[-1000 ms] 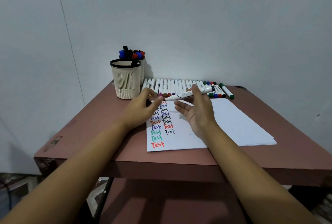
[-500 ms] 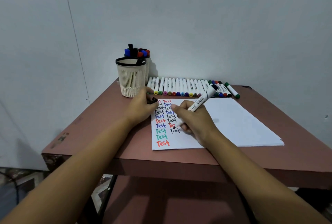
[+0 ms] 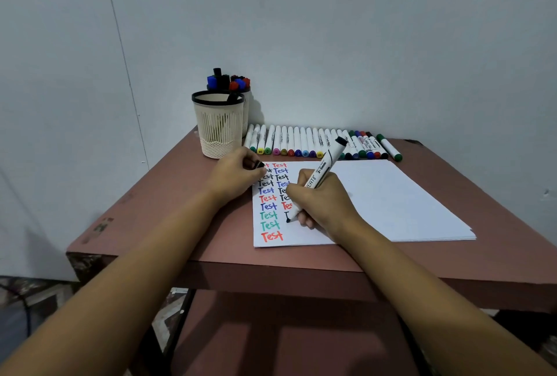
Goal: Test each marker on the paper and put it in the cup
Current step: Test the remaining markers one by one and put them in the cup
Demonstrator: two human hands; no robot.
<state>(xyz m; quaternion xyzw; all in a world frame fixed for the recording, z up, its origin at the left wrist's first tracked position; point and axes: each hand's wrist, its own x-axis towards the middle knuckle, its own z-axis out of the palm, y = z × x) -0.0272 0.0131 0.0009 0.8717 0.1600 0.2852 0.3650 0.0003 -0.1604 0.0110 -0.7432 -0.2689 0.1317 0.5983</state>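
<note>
Black tip down on the paper (image 3: 391,194): the right hand (image 3: 325,200) has its grip clamped round a white marker (image 3: 327,161), writing under the second column of coloured "Test" words. The left hand (image 3: 238,176) rests at the sheet's top left corner, its grip pinching a black cap (image 3: 259,164). The mesh cup (image 3: 218,128) stands at the counter's (image 3: 168,188) back left, with a row of markers (image 3: 301,143) lying just beside it.

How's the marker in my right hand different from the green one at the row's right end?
The held marker stands tilted, tip on the paper, uncapped; the green marker lies flat on the table, capped. The held marker's end is black, the green marker's green. Both have white barrels.
</note>
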